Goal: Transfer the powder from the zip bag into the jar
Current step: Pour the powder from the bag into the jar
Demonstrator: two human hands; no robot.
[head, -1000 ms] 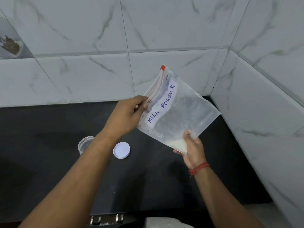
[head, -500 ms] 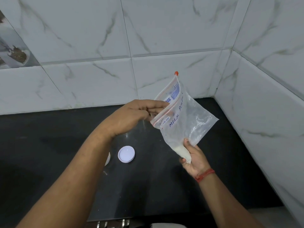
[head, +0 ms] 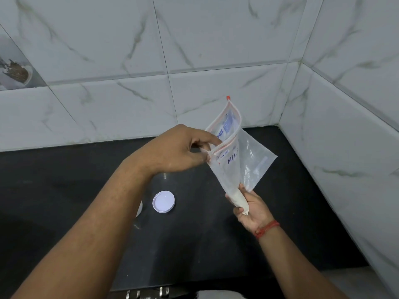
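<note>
A clear zip bag (head: 235,160) with a red-striped seal and a handwritten label hangs in the air above the black counter (head: 205,244). White powder (head: 239,199) is gathered in its lowest corner. My left hand (head: 179,149) pinches the bag's mouth at the seal, which gapes apart. My right hand (head: 252,210) grips the powder-filled bottom corner from below. The jar (head: 140,209) shows only as a pale sliver behind my left forearm. Its white lid (head: 163,201) lies flat on the counter beside it.
White marble-pattern tile walls (head: 216,50) close in behind and on the right, meeting in a corner near the bag. A decorative tile (head: 17,72) sits on the wall at far left. The counter's front edge runs along the bottom of the view.
The bag has turned edge-on and swung more upright, its mouth now gaping. My left arm has moved across and hides the jar, which was visible a second ago.
</note>
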